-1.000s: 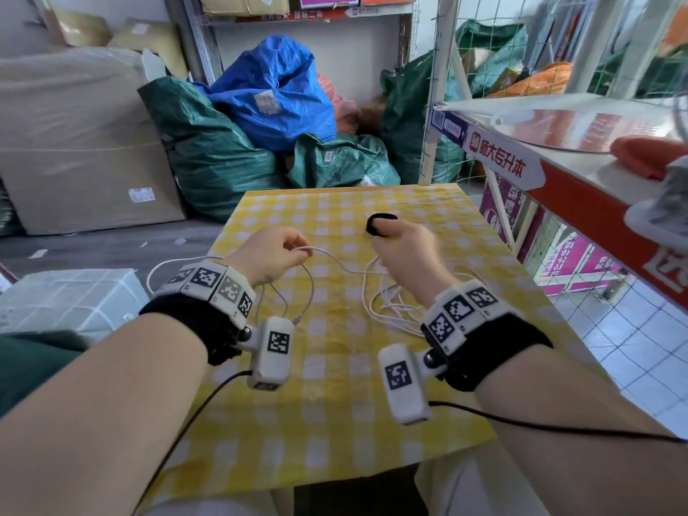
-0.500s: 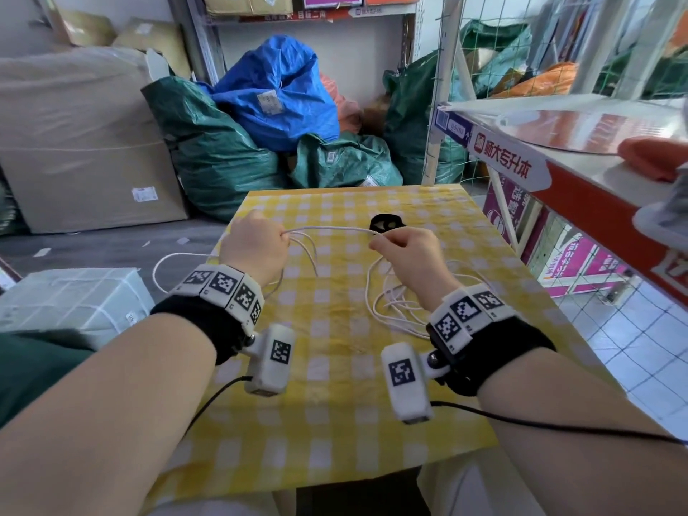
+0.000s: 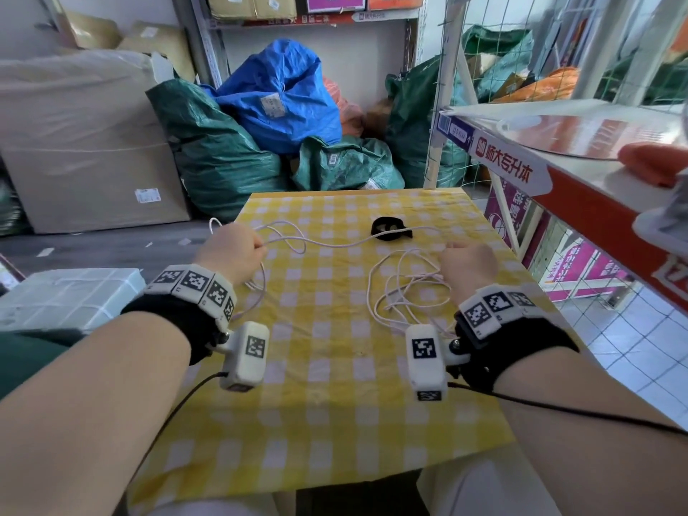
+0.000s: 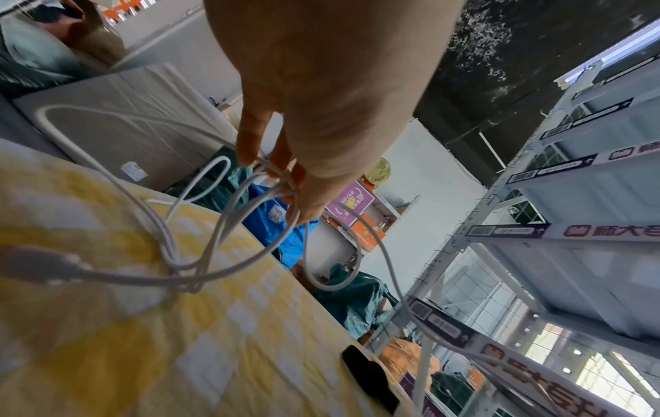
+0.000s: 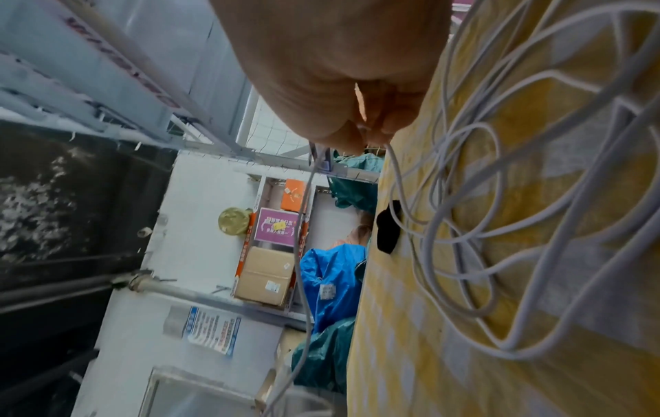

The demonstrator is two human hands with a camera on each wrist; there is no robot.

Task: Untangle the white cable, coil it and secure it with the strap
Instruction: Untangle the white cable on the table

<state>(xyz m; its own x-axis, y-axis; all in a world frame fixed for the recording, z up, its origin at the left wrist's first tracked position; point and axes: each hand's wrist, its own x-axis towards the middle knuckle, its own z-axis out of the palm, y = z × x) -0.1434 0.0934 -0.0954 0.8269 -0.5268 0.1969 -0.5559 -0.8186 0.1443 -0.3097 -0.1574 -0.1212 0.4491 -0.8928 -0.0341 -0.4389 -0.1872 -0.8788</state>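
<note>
A thin white cable [image 3: 335, 244] runs between my two hands above the yellow checked tablecloth [image 3: 335, 404]. My left hand [image 3: 232, 251] grips several loops of it [image 4: 228, 214] at the table's left side. My right hand [image 3: 469, 260] pinches the cable [image 5: 393, 158] at the right, above a loose tangled heap of cable [image 3: 405, 288] lying on the cloth. The black strap [image 3: 389, 228], curled in a ring, lies on the cloth beyond and between the hands, and the stretched cable passes over it. A blurred white plug end [image 4: 39, 268] rests on the cloth near the left wrist.
A red and white shelf unit [image 3: 580, 173] stands close on the right of the table. Green and blue sacks [image 3: 268, 117] and a large wrapped box [image 3: 82, 143] fill the floor behind. A wrapped white parcel [image 3: 67, 296] sits low at the left.
Both hands have moved apart, the left toward the table's left side and the right further right, drawing the cable out in a line between them. The strap, earlier behind the right hand, now shows.
</note>
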